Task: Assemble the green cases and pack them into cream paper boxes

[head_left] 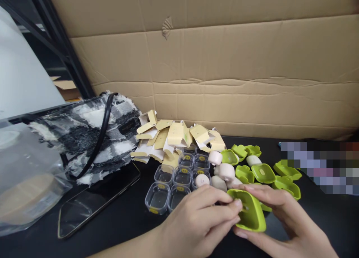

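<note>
Green case shell (249, 213): held at the near edge of the black table (123, 216), between both hands, tilted with its hollow side facing up and toward the person.
Long axis: runs roughly from upper left to lower right, away from the left hand and into the right palm.
Left hand (202, 220): fingers curled narrow, fingertips pinching the shell's left rim; thumb tucked under, so its contact cannot be told.
Right hand (283, 220): cupped under and behind the shell, fingers closed along its right and lower edge; it carries most of the shell.
Nearer hand: both touch it; the right supports, the left works at the rim.
Beige inserts (224, 172): a small cluster just beyond the left fingertips, near but not touching the shell.
Green shell pile (263, 172): about 8 loose pieces lying beyond and to the right of the hands.
Clear trays (174, 183): a block of small compartments up-left of the left hand, 1 holding a beige piece.
Folded card boxes (174, 136): heaped behind the trays, against the cardboard wall (224, 63).
Left side: a phone (92, 202), a black-and-white fabric bag (92, 134) and a plastic bag (25, 179) crowd it.
Open room: bare table directly under and just left of the wrists.
</note>
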The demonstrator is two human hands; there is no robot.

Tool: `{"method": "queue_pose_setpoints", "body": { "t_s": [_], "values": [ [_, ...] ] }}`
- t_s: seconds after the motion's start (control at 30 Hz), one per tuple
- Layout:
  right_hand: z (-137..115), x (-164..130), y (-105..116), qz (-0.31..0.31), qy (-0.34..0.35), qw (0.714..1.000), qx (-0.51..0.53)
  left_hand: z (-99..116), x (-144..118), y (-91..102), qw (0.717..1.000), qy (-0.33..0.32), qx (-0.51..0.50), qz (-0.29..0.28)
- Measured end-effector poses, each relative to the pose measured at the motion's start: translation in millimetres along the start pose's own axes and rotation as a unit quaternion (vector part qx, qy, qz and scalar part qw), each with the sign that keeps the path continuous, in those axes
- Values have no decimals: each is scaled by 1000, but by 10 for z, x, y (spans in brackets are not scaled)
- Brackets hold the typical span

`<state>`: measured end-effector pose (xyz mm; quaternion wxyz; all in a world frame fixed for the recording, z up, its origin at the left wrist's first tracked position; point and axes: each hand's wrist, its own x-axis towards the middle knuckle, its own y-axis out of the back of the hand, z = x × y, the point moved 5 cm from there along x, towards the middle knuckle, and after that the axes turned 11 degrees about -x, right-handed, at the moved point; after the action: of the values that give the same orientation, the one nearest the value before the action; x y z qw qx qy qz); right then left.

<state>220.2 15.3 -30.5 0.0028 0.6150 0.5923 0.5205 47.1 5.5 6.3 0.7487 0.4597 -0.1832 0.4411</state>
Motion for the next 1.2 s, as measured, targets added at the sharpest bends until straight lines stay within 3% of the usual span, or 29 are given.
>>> {"method": "queue_pose_setpoints", "body": {
  "t_s": [0.27, 0.4, 0.53, 0.73, 0.9, 1.03, 1.13, 1.2],
  "values": [
    [3, 14, 32, 26, -23, 999, 21, -33, -20, -6, 999, -5, -38, -28],
    [-55, 25, 48, 37, 2, 999, 39, -95, -88, -81, 997, -13, -51, -52],
    [-94, 23, 93, 67, -15, 996, 60, -98, -106, -88, 999, 3, -11, -37],
    [-150, 6, 99, 26, 7, 998, 48, -86, -82, -76, 995, 12, 63, -76],
    [-183, 77, 151, 29, 22, 999, 8, -82, -36, -84, 991, -3, 100, -86],
    [-82, 344, 406, -9, 28, 993, -114, -39, 42, 103, 989, -12, 135, -50],
    [224, 534, 784, -23, -5, 975, -223, -120, 123, 360, 983, 46, 175, 6],
    [481, 583, 1048, -19, -7, 959, -282, -210, 166, 454, 978, 87, 189, -4]
  ]
}}
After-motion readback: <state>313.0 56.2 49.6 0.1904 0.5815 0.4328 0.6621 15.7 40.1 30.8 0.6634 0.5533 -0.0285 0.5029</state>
